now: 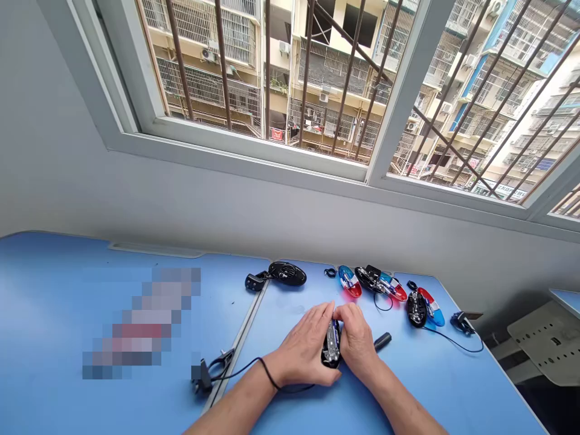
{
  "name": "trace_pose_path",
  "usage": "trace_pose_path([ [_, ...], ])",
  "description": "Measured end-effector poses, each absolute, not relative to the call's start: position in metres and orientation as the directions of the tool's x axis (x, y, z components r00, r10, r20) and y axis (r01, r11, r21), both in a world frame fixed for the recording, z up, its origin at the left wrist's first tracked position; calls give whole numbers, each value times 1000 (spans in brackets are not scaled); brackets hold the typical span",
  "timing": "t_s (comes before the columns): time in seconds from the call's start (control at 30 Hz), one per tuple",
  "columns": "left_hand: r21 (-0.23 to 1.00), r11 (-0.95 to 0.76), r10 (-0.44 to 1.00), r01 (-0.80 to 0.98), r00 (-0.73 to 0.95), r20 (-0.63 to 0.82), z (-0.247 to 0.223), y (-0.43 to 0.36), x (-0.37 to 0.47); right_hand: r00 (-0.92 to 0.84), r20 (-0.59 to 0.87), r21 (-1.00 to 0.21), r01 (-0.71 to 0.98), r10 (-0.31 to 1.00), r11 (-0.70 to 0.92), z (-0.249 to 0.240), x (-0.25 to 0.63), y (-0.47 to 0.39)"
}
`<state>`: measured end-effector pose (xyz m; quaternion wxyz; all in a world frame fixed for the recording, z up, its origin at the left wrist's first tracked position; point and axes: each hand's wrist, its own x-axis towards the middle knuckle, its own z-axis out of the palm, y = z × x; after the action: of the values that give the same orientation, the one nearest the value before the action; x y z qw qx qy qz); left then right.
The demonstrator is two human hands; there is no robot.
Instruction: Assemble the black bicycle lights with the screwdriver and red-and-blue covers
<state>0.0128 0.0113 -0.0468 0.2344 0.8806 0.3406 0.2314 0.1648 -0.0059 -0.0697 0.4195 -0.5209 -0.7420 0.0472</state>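
An open black bike light housing point(331, 347) lies between my two hands on the blue table, with metal parts and something blue showing inside. My left hand point(302, 350) wraps around its left side, thumb along the lower end. Curled in at the right edge and upper end, my right hand point(357, 338) presses against the housing; its fingertips partly hide that end. A thin black cable point(254, 360) passes over my left wrist to a black clamp with a switch box point(205, 379). Behind my right hand lies a tool with a black handle point(383, 341).
A closed black light unit point(287, 273) lies farther back. Red-and-blue lens covers point(350, 281), black housings point(415, 309) and cables are spread at the back right. A seam point(248, 320) divides the tables. A pixelated patch point(145, 323) covers something at left. Barred windows stand behind.
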Motion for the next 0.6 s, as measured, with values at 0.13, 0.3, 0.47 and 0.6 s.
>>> trace_pose_path([
  [0.13, 543, -674, 701, 501, 666, 256, -44, 10, 14, -89, 582, -524, 719, 808, 456, -71, 165, -5],
  [0.3, 529, -676, 701, 514, 670, 244, -42, 9, 14, -90, 594, -530, 704, 799, 473, -74, 166, -3],
  [0.47, 529, -684, 692, 501, 675, 255, -47, 10, 14, -72, 628, -506, 718, 775, 477, -76, 165, -3],
  [0.6, 533, -685, 687, 496, 682, 249, -50, 11, 14, -58, 651, -477, 744, 757, 467, -74, 164, -5],
])
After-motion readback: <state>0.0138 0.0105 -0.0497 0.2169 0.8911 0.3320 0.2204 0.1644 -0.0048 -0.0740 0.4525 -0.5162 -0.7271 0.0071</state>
